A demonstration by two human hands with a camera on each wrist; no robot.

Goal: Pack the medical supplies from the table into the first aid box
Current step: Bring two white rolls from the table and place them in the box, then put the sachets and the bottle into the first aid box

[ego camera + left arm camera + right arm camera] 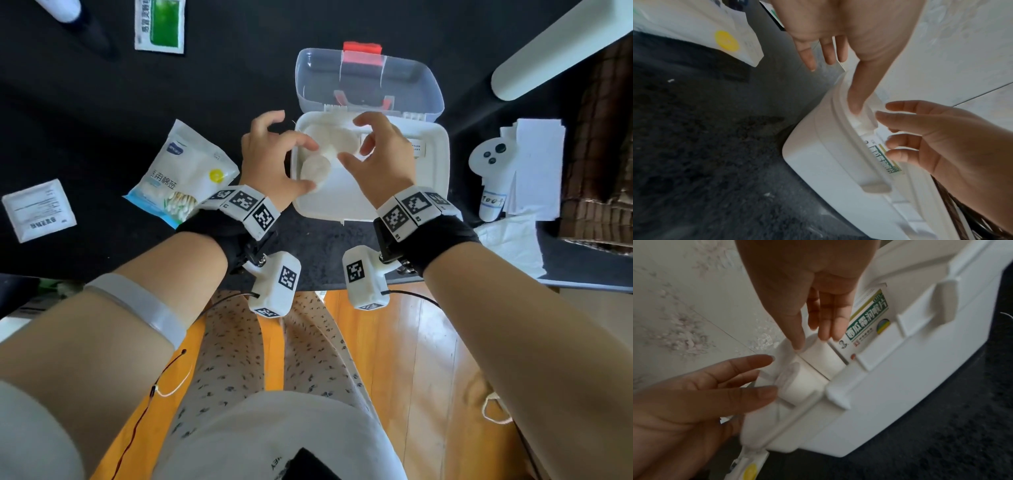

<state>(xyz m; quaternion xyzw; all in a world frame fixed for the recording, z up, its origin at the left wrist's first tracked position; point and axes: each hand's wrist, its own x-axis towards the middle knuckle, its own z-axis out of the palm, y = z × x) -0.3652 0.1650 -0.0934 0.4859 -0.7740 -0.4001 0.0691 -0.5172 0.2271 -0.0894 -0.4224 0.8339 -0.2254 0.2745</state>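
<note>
The first aid box (433, 164) looks like smooth white plastic with a dull sheen, its lid (423, 80) clear and glossy with a red plastic latch (362, 51); the bandage rolls (337, 138) inside it look soft, matt and fibrous. The counter (85, 109) is covered in black matt cloth with a rough, nubbly pile. On it the cotton swab bag (181, 171) is shiny plastic film, and the sachet (38, 209) looks like smooth paper; below, the floor (411, 342) is glossy varnished wood.
</note>
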